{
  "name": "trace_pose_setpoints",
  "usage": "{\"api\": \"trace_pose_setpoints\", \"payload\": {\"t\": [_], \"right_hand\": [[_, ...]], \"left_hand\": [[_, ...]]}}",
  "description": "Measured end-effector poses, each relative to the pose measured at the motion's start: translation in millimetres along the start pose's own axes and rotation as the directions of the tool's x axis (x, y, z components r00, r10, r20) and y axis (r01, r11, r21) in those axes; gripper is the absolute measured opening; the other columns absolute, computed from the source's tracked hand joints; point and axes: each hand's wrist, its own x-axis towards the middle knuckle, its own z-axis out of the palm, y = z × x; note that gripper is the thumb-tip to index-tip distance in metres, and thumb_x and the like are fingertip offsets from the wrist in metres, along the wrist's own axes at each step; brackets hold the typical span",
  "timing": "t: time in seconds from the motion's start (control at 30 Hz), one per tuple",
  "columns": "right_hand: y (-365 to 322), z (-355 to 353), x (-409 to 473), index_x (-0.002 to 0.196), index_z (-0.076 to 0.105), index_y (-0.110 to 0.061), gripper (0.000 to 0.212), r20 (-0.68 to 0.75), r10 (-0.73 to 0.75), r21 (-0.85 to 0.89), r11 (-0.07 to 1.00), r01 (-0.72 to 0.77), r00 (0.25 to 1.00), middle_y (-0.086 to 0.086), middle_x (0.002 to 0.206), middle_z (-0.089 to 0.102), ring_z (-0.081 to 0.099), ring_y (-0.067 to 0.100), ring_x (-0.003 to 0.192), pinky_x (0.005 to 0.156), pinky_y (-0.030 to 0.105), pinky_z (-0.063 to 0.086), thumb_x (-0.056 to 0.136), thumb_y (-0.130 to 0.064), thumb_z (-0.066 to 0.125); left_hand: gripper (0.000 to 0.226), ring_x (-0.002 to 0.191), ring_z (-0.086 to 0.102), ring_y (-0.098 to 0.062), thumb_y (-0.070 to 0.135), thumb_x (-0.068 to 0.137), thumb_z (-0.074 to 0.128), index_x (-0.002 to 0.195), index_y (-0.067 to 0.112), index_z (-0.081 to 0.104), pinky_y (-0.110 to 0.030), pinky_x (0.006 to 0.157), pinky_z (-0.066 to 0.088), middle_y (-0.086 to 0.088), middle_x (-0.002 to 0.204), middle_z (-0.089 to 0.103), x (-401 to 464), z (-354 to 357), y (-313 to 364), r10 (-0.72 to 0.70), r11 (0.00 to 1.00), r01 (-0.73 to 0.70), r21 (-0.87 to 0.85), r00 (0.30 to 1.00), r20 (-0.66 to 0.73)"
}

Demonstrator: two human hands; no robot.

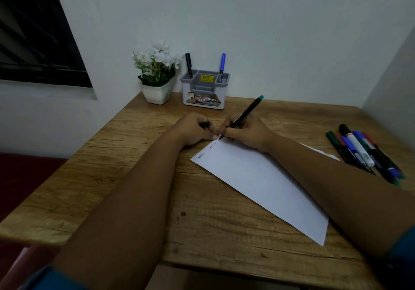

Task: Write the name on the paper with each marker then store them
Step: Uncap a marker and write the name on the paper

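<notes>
Just right of frame centre, the right hand [244, 130] has its fingers pinched tight round a green-ended marker [244, 112], tip touching the top corner of the paper [258, 182]. Beside it, the left hand [195, 130] is curled round a black cap [204, 124], fingertips at that corner. Loose markers [363, 152] lie at the right edge; the holder [204, 89] stands above centre

We count 1 sheet of paper [265, 184], 1 grey desk organiser [204, 89] with 2 markers in it: 1 black [188, 65], 1 blue [222, 66]. 1 green-ended marker [244, 114] in use, 1 black cap [204, 124]. Loose marker pile [363, 152]: count unclear. 1 potted white-flower plant [157, 74].
</notes>
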Motion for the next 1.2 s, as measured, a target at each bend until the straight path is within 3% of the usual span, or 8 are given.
{"api": "trace_pose_setpoints", "payload": {"t": [0.13,0.43,0.6,0.73,0.83,0.9,1.03,1.2], "right_hand": [[-0.2,-1.3,1.4,0.086,0.074,-0.008,0.007,0.064,-0.012,-0.089,0.996,0.017,0.998,0.003,0.09,0.076,0.068,0.021,0.094,0.089,0.035,0.053,0.083,-0.011,0.069],[3.5,-1.1,3.9,0.082,0.073,-0.008,0.004,0.025,-0.021,-0.099,0.995,0.023,0.999,-0.011,0.076,0.072,0.064,0.003,0.077,0.084,0.031,0.054,0.082,-0.009,0.07],[3.0,-2.3,3.3,0.073,0.073,-0.015,0.013,-0.006,0.04,-0.003,0.999,-0.04,0.999,0.008,0.083,0.074,0.066,0.015,0.082,0.091,0.044,0.055,0.083,-0.007,0.068],[2.6,-0.8,2.0,0.077,0.075,-0.015,0.012,0.029,0.015,0.008,1.0,-0.015,0.999,0.009,0.084,0.075,0.07,0.019,0.083,0.09,0.041,0.057,0.083,-0.006,0.07],[4.2,-1.4,3.5,0.081,0.075,-0.013,0.005,0.061,-0.009,-0.062,0.998,0.013,0.998,0.002,0.086,0.076,0.07,0.021,0.091,0.089,0.036,0.055,0.082,-0.01,0.071],[5.6,-2.2,4.8,0.078,0.075,-0.015,0.008,0.056,-0.001,-0.086,0.996,0.006,0.998,-0.002,0.082,0.075,0.068,0.015,0.083,0.084,0.032,0.054,0.081,-0.01,0.07],[9.6,-4.4,6.0,0.063,0.07,-0.018,0.025,-0.033,0.056,0.172,0.984,-0.049,0.998,0.017,0.078,0.067,0.059,0.014,0.069,0.072,0.03,0.048,0.082,-0.002,0.066],[13.6,-5.3,7.4,0.068,0.072,-0.019,0.019,0.004,0.035,0.04,0.999,-0.035,0.999,0.008,0.079,0.073,0.064,0.008,0.072,0.079,0.033,0.054,0.08,-0.006,0.068]], "left_hand": [[0.016,0.077,0.059,-0.003,0.014,0.074,0.081,0.089,0.016,0.076,-0.02,0.069,0.044,0.011,0.079,0.069,-0.6,-0.6,2.4,-0.022,1.0,0.022,0.001,1.0,0.006],[0.014,0.084,0.062,-0.009,0.013,0.074,0.081,0.087,0.016,0.076,-0.026,0.081,0.049,0.006,0.084,0.071,-0.7,-0.5,2.7,-0.028,1.0,0.028,-0.004,1.0,0.004],[0.014,0.089,0.064,-0.009,0.013,0.074,0.081,0.086,0.019,0.076,-0.026,0.085,0.049,0.005,0.087,0.073,-2.0,-0.4,2.9,-0.028,1.0,0.029,-0.012,0.999,0.016],[0.015,0.082,0.061,-0.009,0.013,0.073,0.081,0.086,0.018,0.077,-0.026,0.079,0.049,0.006,0.083,0.071,-2.1,-0.9,3.3,-0.046,0.999,0.046,-0.015,0.999,0.005],[0.016,0.087,0.061,-0.012,0.015,0.073,0.081,0.088,0.018,0.076,-0.032,0.085,0.051,0.004,0.088,0.071,-1.7,-1.2,3.8,-0.051,0.999,0.051,-0.002,0.999,0.006],[0.015,0.09,0.063,-0.013,0.015,0.074,0.081,0.088,0.018,0.076,-0.033,0.09,0.051,0.004,0.088,0.072,-2.2,-1.0,4.0,-0.051,0.999,0.051,0.0,0.999,0.009],[0.013,0.092,0.064,-0.014,0.012,0.075,0.08,0.086,0.019,0.077,-0.031,0.09,0.05,0.003,0.089,0.074,-3.5,-1.3,3.8,-0.041,0.999,0.041,-0.014,0.999,0.014],[0.012,0.082,0.062,-0.006,0.012,0.075,0.08,0.084,0.02,0.077,-0.024,0.078,0.048,0.004,0.085,0.073,-3.9,-0.7,4.2,-0.038,0.999,0.038,-0.019,0.999,0.01]]}}
